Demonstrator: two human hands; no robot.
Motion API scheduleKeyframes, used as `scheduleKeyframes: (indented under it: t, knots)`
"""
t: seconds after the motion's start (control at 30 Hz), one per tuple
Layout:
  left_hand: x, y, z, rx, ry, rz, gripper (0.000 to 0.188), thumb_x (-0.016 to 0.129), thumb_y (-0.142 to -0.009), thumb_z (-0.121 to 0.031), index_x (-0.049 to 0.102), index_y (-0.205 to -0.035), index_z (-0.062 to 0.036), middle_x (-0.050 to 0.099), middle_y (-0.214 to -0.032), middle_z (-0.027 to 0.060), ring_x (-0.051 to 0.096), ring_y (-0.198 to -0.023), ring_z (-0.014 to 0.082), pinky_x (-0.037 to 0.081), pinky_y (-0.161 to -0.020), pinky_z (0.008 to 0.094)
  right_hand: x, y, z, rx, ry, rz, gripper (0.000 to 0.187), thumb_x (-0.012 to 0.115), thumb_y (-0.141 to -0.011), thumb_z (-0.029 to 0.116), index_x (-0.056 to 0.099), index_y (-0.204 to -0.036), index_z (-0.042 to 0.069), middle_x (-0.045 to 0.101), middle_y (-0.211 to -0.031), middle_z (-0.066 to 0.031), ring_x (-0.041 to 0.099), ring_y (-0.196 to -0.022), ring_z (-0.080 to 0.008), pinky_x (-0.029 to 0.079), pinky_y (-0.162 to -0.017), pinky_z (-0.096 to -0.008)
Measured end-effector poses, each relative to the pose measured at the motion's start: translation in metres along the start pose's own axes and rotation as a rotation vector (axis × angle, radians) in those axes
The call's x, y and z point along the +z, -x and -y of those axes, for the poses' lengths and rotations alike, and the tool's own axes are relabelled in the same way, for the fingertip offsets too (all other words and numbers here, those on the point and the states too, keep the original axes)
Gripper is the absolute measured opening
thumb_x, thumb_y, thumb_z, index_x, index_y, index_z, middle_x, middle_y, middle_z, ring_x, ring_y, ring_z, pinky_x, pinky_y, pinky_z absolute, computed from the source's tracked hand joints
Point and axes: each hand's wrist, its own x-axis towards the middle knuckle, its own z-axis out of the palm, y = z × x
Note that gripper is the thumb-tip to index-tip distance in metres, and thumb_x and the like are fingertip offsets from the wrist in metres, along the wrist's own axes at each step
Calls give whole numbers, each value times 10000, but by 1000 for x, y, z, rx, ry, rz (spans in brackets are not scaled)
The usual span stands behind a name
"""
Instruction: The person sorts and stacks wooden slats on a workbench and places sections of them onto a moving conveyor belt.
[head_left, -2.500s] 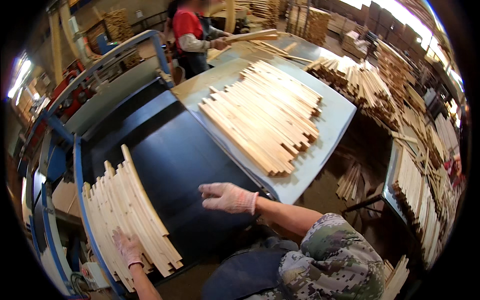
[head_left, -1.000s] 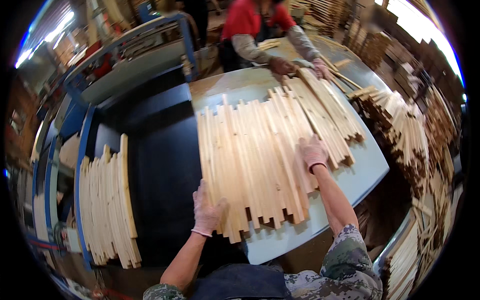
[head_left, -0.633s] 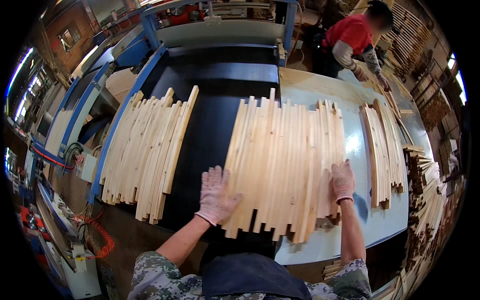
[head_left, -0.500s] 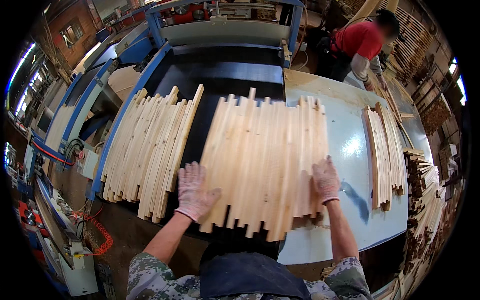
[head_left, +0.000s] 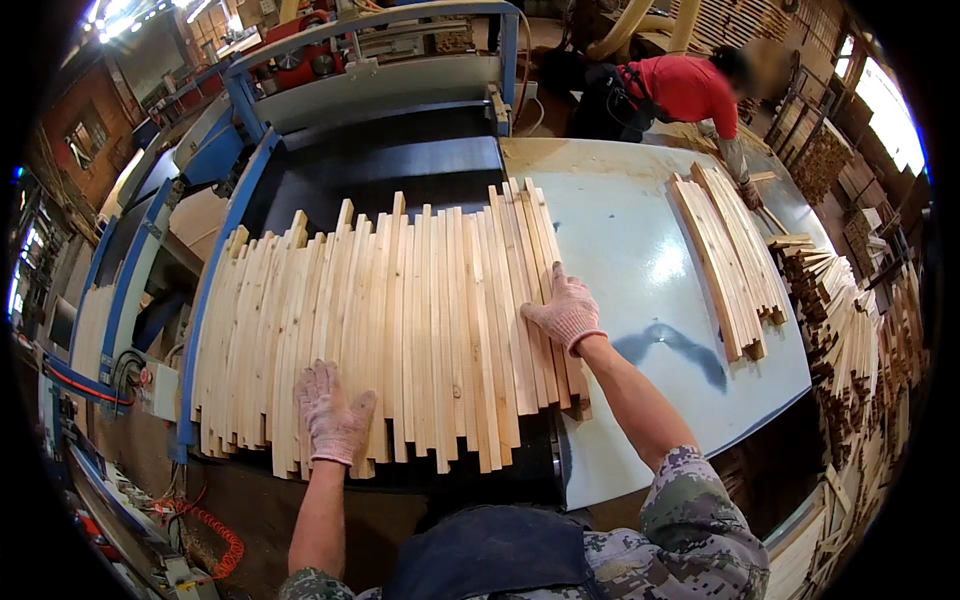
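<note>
A wide row of pale wooden strips [head_left: 400,330] lies side by side on a black belt [head_left: 400,160], with uneven ends. My left hand [head_left: 332,412], in a knitted glove, rests flat on the near part of the row, fingers outstretched. At the row's right edge, my gloved right hand [head_left: 567,310] touches the outermost strips with thumb and fingers spread. Those right-hand strips partly overlap the pale, shiny tabletop [head_left: 620,240]. Neither hand is wrapped around a strip.
A smaller group of strips [head_left: 725,255] lies on the tabletop's right. Beyond it, a person in a red top [head_left: 685,95] bends over more wood. A blue machine frame [head_left: 240,95] borders the belt. Stacked strips [head_left: 840,310] stand at far right.
The right-hand batch of strips has moved left against the other batch, closing the gap between them. Both my hands have gone left with it. The view has turned slightly right.
</note>
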Motion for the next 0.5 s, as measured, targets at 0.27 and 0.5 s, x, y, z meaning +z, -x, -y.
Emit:
scheduleKeyframes:
  t: [0.27,0.5]
  knots:
    - [-3,-3,-4,-26,43,8,980,638,-952,-579,345,-1635,58,299,-1713,306,249,-1612,425,103,-1339,526,3,-20,0,36,-95,-44,960,691,-874,454,347,-1664,31,607,-1430,-269,611,-1321,-411,517,-1104,-461]
    - [0,0,-4,-44,-10,21,944,644,-958,-549,355,-1641,36,309,-1719,282,254,-1614,415,111,-1340,523,-32,17,-78,19,18,-141,910,678,-871,396,384,-1641,10,682,-1297,-284,672,-1216,-404,539,-1066,-462]
